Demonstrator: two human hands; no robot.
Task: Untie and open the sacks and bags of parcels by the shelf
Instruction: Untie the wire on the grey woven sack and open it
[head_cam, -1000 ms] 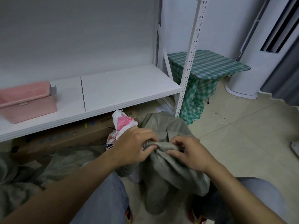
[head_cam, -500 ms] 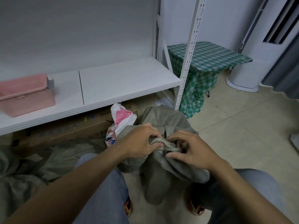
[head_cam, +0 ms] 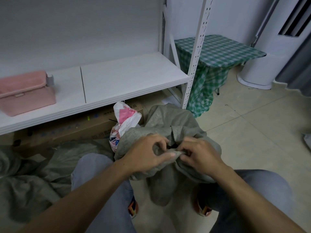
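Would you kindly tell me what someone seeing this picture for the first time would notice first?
At the centre, the left hand and the right hand both pinch the bunched neck of a grey woven sack between the person's knees. The pink plastic basket on the white shelf board at far left and the green checked tablecloth at upper right stand out next.

the person wears pale blue-grey trousers [head_cam: 102, 185] of a denim-like cloth. the left hand [head_cam: 148, 154] and right hand [head_cam: 201, 158] are bare, as are both forearms [head_cam: 87, 197]. the shoes [head_cam: 204, 211] are dark, with orange and pale stripes at the toe.
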